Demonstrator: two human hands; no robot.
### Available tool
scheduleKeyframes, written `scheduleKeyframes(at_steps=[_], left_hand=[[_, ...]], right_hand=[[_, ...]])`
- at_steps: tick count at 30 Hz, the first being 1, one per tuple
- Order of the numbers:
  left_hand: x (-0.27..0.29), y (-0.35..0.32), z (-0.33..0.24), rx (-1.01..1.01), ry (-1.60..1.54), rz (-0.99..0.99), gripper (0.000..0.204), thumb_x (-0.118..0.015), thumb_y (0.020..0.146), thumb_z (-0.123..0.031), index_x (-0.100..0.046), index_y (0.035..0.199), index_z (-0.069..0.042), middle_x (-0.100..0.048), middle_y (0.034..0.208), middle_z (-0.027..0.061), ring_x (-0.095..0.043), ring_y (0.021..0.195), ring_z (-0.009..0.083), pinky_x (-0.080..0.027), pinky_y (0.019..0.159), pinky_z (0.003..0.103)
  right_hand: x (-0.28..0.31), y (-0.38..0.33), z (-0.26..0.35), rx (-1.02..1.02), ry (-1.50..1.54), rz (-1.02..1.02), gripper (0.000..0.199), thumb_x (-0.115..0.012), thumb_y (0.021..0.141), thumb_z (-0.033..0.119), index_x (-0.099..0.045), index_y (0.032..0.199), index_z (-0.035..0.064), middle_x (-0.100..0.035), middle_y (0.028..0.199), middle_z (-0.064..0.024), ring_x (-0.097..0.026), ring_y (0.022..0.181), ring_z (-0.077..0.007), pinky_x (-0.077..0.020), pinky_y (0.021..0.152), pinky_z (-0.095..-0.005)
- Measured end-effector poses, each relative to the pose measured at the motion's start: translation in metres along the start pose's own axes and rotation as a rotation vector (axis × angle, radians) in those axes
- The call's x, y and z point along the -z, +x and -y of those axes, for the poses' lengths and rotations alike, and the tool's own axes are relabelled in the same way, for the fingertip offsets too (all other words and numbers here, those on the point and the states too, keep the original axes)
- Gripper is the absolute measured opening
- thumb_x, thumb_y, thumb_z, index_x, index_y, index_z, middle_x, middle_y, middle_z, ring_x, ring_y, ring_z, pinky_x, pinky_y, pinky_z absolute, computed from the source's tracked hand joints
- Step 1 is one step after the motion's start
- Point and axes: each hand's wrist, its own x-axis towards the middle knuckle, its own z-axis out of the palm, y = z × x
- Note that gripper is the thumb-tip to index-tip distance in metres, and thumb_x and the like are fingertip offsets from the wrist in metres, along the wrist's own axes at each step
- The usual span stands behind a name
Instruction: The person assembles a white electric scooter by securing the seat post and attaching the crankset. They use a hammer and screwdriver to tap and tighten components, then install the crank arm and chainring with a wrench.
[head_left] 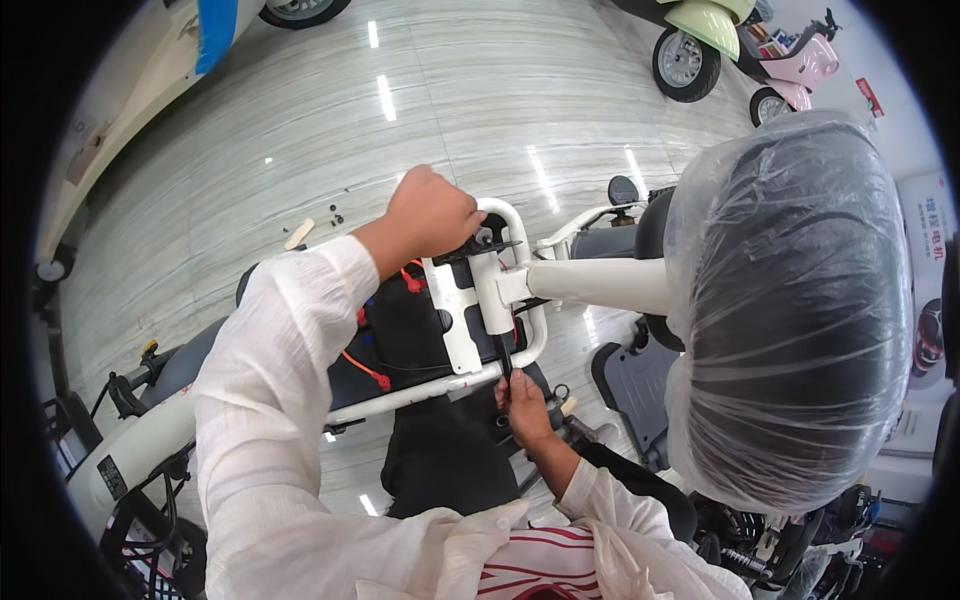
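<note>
A white scooter-like frame (590, 281) lies before me, with a short thick white tube (492, 300) set crosswise in it. My left hand (430, 212) is closed at the far end of this tube, beside a black part (487, 247) around the tube's end. Whatever lies inside its fingers is hidden. At the near end, my right hand (526, 408) has its fingers closed around a slim black rod (503, 352), which runs up to the tube. A white bracket plate (452, 315) stands left of the tube. Red-capped wires (380, 381) lie over a black box (405, 330) within the frame.
A seat in clear plastic wrap (790, 310) rises close on the right. A grey footboard (635, 400) sits below it. Several small dark parts (337, 212) and a beige piece (298, 234) lie on the floor. Parked scooters (690, 60) stand at the far right.
</note>
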Motion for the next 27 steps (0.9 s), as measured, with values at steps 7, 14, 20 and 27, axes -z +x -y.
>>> scheduleKeyframes(at_steps=[7, 14, 20, 27], left_hand=[[-0.008, 0.040, 0.012, -0.374, 0.021, 0.003, 0.036, -0.056, 0.090, -0.036, -0.072, 0.070, -0.012, -0.062, 0.061, 0.0085, -0.055, 0.064, 0.0267, -0.041, 0.079, 0.036], [-0.008, 0.011, -0.005, 0.019, 0.050, 0.195, 0.041, -0.048, 0.097, -0.041, -0.071, 0.080, -0.011, -0.066, 0.070, 0.0101, -0.063, 0.069, 0.0311, -0.047, 0.075, 0.041], [-0.018, -0.051, -0.028, 0.380, -0.256, 0.096, 0.036, -0.044, 0.099, -0.037, -0.066, 0.096, -0.009, -0.068, 0.081, 0.0168, -0.066, 0.079, 0.0371, -0.050, 0.073, 0.048], [-0.003, -0.011, -0.002, 0.001, 0.001, -0.038, 0.030, -0.056, 0.091, -0.033, -0.071, 0.077, -0.011, -0.064, 0.062, 0.0106, -0.059, 0.061, 0.0318, -0.044, 0.070, 0.041]], right_hand=[[-0.001, 0.000, 0.002, -0.015, -0.010, -0.025, 0.044, -0.037, 0.105, 0.040, -0.055, 0.083, 0.0062, -0.054, 0.070, -0.0018, -0.049, 0.062, -0.0098, -0.0415, 0.060, -0.0248], [-0.001, 0.000, 0.001, -0.047, -0.027, -0.025, 0.041, -0.037, 0.104, 0.042, -0.052, 0.084, 0.0106, -0.053, 0.072, 0.0006, -0.046, 0.063, -0.0077, -0.0394, 0.060, -0.0223], [-0.001, 0.001, -0.001, -0.001, -0.037, -0.051, 0.042, -0.037, 0.105, 0.039, -0.054, 0.082, 0.0075, -0.054, 0.071, -0.0011, -0.048, 0.063, -0.0090, -0.0412, 0.060, -0.0241], [-0.001, 0.000, 0.002, 0.009, -0.045, 0.005, 0.040, -0.036, 0.105, 0.041, -0.052, 0.084, 0.0105, -0.053, 0.072, 0.0004, -0.046, 0.064, -0.0079, -0.0391, 0.060, -0.0227]])
